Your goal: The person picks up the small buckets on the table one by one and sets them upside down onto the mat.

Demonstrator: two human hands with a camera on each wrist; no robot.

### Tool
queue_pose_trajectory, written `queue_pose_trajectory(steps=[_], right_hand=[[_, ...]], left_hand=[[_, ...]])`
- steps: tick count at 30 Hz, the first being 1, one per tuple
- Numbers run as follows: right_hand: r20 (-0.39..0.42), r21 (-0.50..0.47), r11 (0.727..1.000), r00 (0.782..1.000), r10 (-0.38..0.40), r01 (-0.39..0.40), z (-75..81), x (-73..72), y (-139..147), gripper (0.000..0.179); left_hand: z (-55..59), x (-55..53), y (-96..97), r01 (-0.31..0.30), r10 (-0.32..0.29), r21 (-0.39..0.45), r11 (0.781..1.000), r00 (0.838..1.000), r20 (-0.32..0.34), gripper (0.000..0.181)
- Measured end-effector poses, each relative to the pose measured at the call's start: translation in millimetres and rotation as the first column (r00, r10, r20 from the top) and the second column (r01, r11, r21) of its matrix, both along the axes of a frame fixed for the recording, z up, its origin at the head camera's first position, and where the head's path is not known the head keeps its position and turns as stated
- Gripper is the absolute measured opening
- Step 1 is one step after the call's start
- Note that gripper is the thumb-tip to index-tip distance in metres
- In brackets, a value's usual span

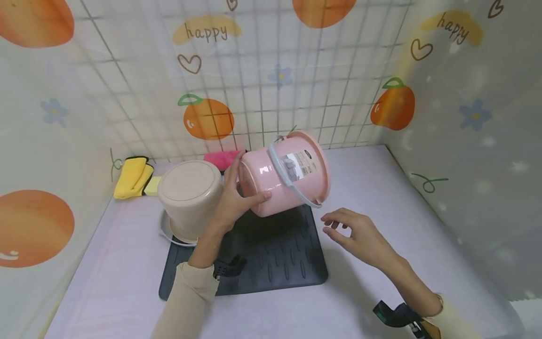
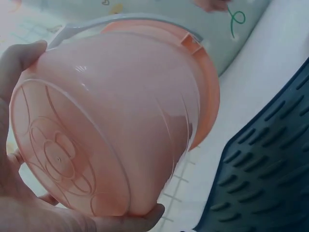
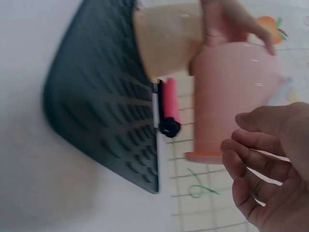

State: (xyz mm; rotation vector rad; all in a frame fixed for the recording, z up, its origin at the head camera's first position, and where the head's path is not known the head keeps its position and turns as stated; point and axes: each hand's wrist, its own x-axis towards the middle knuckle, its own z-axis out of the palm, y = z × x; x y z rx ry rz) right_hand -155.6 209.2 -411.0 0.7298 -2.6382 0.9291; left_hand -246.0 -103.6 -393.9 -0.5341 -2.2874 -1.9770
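Observation:
A pink bucket (image 1: 271, 188) with a pale blue-grey handle (image 1: 281, 169) is tilted on its side above the dark mat (image 1: 279, 263), its mouth toward the right. My left hand (image 1: 235, 202) grips it round the base; in the left wrist view the ringed bottom (image 2: 60, 154) lies against the palm, thumb and fingers spread over the edge. To the right of the rim, my right hand (image 1: 360, 235) hangs apart from the bucket with loosely bent fingers and holds nothing. A cream bucket (image 1: 190, 193) stands upside down on the mat's left side, next to my left wrist.
Behind the cream bucket lie a folded yellow cloth (image 1: 131, 179) and a pale yellow block (image 1: 152, 186). A rolled pink cloth (image 1: 220, 159) lies at the back. A printed curtain (image 1: 148, 108) over a wire grid bounds the white table (image 1: 364, 179).

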Motion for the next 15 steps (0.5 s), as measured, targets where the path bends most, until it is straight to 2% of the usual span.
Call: queue_pose_trajectory(steps=[7,9,13,15], right_hand=[[0.066,0.092,0.993,0.995,0.072,-0.078,-27.5,4.6,-13,0.026],[0.078,0.118,0.988,0.993,0.087,-0.095,-34.4,5.8,-16,0.027],[0.075,0.158,0.979,0.99,0.119,-0.129,-45.4,7.6,-19,0.028],[0.07,0.19,0.973,0.99,0.123,-0.134,-49.4,9.0,-21,0.029]], left_hand=[[19.5,7.3,-6.3,0.052,-0.062,0.115,0.992,0.995,0.082,0.105],[28.7,11.3,-5.8,0.056,-0.071,0.136,0.989,0.992,0.107,0.106],[49.1,24.3,-5.9,0.046,-0.063,0.116,0.992,0.988,0.144,0.105],[57.3,30.4,-6.9,0.034,-0.043,0.065,0.997,0.988,0.146,0.103]])
